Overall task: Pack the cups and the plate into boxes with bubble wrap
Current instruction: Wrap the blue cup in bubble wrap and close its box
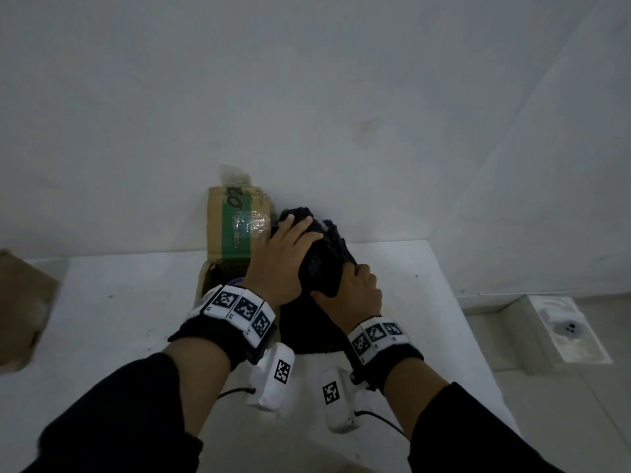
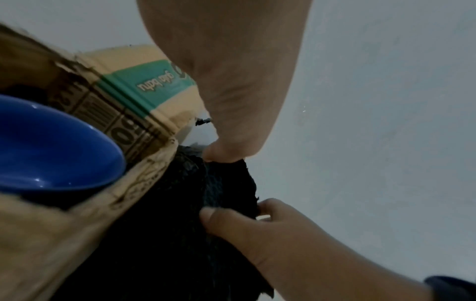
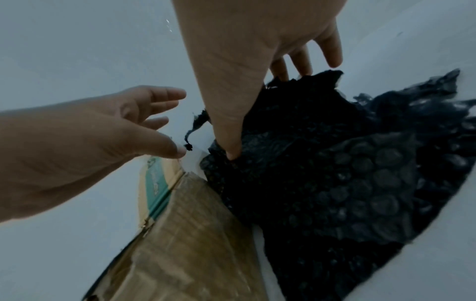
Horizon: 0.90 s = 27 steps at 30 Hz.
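Observation:
A crumpled black bubble wrap (image 1: 324, 264) stands bunched on the white table (image 1: 420, 302), against the right side of an open cardboard box (image 1: 232, 230) with a green band. My left hand (image 1: 285, 245) lies over the top of the wrap with its fingers spread and fairly straight. In the left wrist view its thumb tip touches the wrap's (image 2: 180, 224) upper edge. My right hand (image 1: 358, 291) pinches the wrap (image 3: 335, 183) lower down, thumb in front and fingers behind. A blue plate (image 2: 51, 146) lies inside the box (image 2: 144, 85). What the wrap holds is hidden.
The box stands against a white wall (image 1: 307, 97) at the table's back edge. A second brown cardboard box (image 1: 20, 308) sits at the far left. The table's right edge drops to a tiled floor with a white fitting (image 1: 566, 329).

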{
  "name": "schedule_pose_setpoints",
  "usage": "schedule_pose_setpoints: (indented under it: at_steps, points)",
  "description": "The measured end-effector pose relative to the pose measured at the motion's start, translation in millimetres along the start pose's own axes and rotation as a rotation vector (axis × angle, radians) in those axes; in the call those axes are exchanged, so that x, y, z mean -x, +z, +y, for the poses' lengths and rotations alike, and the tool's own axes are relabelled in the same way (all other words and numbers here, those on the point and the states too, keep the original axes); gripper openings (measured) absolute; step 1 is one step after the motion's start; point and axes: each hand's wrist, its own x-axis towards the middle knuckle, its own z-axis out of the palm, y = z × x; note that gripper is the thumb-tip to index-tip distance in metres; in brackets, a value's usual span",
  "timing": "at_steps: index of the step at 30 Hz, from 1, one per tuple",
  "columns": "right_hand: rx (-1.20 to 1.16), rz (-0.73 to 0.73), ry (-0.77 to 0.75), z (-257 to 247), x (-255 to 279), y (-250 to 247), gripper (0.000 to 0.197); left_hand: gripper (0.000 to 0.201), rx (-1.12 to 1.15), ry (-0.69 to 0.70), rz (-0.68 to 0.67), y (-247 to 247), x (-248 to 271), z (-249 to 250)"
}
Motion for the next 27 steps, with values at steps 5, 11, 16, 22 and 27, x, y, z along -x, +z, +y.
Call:
schedule_pose_setpoints:
  at_steps: [5, 11, 16, 22, 27]
  points:
    - [-0.075, 0.088, -0.155, 17.2, -9.0, 3.1, 0.029, 0.08, -0.183, -0.006, 0.007, 15.5, -11.7, 6.3]
    - [-0.488, 0.17, -0.289, 20.5, -11.8, -17.7, 0.015, 0.063, -0.302, 0.021, 0.222, 9.9, -24.0, 10.7]
    - [-0.822, 0.043, -0.356, 17.3, -17.0, -42.5, 0.026, 0.049, -0.334, 0.079, 0.26, -15.7, -26.2, 8.3]
    - [-0.808, 0.095, -0.521, 6.3, -10.1, -75.9, 0.03, 0.026, -0.25, 0.164, 0.25, -44.7, -16.8, 7.8]
    - [-0.763, -0.014, -0.575, -13.6, 9.0, -106.7, 0.009, 0.028, -0.035, 0.159, 0.319, -67.9, -2.2, 6.6]
